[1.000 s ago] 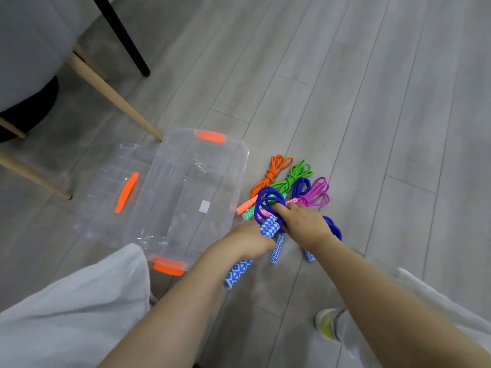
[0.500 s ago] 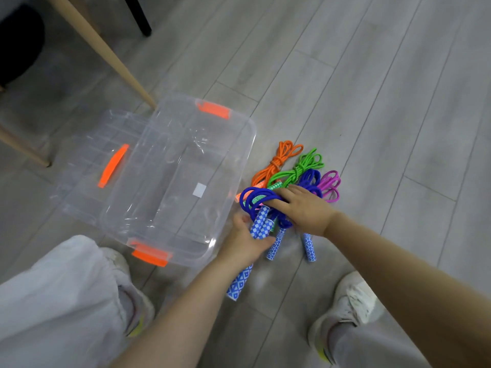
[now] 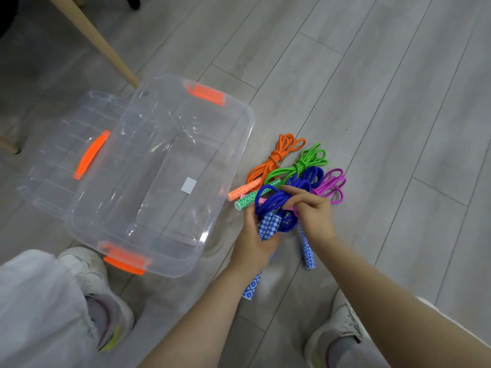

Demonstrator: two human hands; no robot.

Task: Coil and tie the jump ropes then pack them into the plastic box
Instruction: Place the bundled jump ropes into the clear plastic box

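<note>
The left hand [image 3: 255, 241] grips the patterned handles of a blue jump rope [image 3: 273, 201], fingers curled round them, with one handle end sticking out below the wrist. The right hand [image 3: 310, 212] pinches the coiled blue cord just above those handles, thumb and fingertips closed on the loops. A second blue-patterned handle [image 3: 307, 248] runs down beside the right wrist; which rope it belongs to cannot be told.

All this sits just right of the clear plastic box [image 3: 239, 155], which stands open on the grey plank floor [image 3: 372, 88]. Behind the held rope, still beside the box's right wall, lie tied bundles: an orange rope [image 3: 276, 158] nearest the box, a green rope [image 3: 308, 162] next to it, another blue coil [image 3: 314, 173], then a purple rope [image 3: 332, 184] farthest from the box. The orange and green handles point toward the box wall.

The box's lid [image 3: 53, 155], with an orange handle, lies against the box's left side. A wooden chair leg [image 3: 95, 39] meets the floor at the box's far corner. White shoes and light trousers flank the near end of the box.
</note>
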